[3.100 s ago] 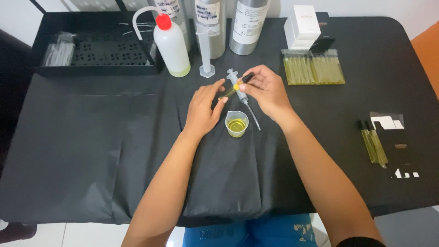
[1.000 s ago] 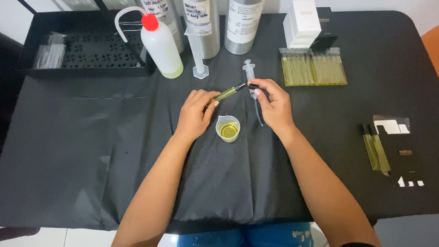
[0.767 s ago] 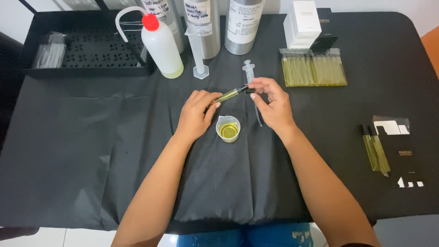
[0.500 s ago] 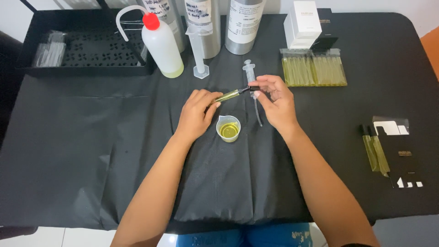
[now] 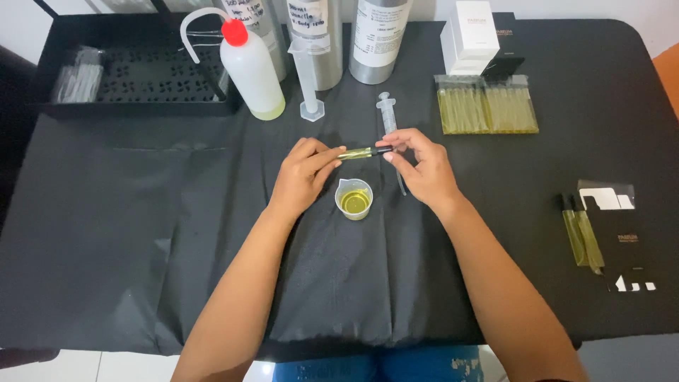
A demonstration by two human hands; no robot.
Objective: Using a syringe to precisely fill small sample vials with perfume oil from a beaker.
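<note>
Since a moment earlier, little has shifted. Above the small cup [image 5: 353, 200], a thin vial [image 5: 359, 152] is pinched level: left hand [image 5: 300, 177] at its body, right hand [image 5: 421, 166] at its dark cap. Light, slippery, likely fragile; best gripped mid-body. Beyond, a syringe [image 5: 387, 117] lies on the surface [image 5: 141, 212].

You have one view only, worn on your head: it looks steeply down and forward over the black cloth-covered surface [image 5: 141, 247], close enough that your forearms fill the lower frame.
</note>
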